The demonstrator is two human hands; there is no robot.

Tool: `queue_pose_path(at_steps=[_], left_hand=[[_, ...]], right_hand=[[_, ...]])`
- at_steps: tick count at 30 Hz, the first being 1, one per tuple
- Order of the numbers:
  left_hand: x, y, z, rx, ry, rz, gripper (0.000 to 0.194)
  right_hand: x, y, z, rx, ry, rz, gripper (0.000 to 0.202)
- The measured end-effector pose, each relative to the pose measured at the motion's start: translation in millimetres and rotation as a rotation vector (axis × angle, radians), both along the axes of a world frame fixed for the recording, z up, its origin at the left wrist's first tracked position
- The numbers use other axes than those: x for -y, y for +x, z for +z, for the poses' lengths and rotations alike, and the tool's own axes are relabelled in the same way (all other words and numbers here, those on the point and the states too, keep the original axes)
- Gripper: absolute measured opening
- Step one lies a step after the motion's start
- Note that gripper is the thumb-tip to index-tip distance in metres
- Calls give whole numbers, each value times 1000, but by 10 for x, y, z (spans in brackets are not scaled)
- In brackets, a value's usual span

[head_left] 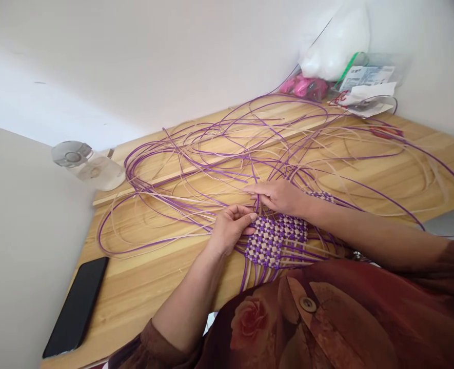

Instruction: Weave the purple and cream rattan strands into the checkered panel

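A woven piece [267, 241] in purple and beige checks lies near the front of the table, close to my body, with loose strand ends along its sides. My left hand [232, 225] pinches its upper left edge between thumb and fingers. Just above that edge, my right hand [278, 197] is closed with thumb and index finger on a purple strand [257, 202] rising from the weave. Part of the weaving is hidden under my right hand and forearm. Long purple and beige strands [150, 189] fan out in loops to the left and back.
A clear bottle with a grey lid [73, 154] stands by the wall at left. A black phone [76, 307] lies at the left edge. Bags [336, 46], pink packets [306, 87] and papers [371, 97] fill the back right corner, near red-handled scissors [386, 132].
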State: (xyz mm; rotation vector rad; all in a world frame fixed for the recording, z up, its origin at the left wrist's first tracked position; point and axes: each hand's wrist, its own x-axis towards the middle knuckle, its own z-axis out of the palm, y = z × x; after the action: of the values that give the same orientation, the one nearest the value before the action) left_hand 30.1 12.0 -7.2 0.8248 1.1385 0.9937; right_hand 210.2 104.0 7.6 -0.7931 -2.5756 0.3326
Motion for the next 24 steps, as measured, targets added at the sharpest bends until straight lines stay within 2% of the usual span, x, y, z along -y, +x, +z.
queue_pose_path(at_steps=[5, 8, 12, 15, 19, 22, 24], left_hand=[[-17, -60, 26, -76, -63, -106, 48], [-20, -101, 40, -151, -26, -178, 45], [-20, -129, 39, -111, 27, -246, 41], [-20, -134, 30, -69, 53, -230, 42], [-12, -138, 50, -62, 64, -204, 46], [-5, -142, 85, -64, 74, -215, 44], [-6, -144, 100, -59, 85, -229, 42]], right_hand=[[-69, 180, 370, -126, 269, -178, 31], [-46, 258, 472, -191, 303, -116, 24], [5, 209, 274, -95, 245, 43, 31], [-38, 170, 128, -40, 252, 55, 25], [-123, 194, 147, -114, 230, 9, 24], [-127, 175, 149, -78, 202, 57, 32], [-134, 139, 117, -30, 203, 96, 29]])
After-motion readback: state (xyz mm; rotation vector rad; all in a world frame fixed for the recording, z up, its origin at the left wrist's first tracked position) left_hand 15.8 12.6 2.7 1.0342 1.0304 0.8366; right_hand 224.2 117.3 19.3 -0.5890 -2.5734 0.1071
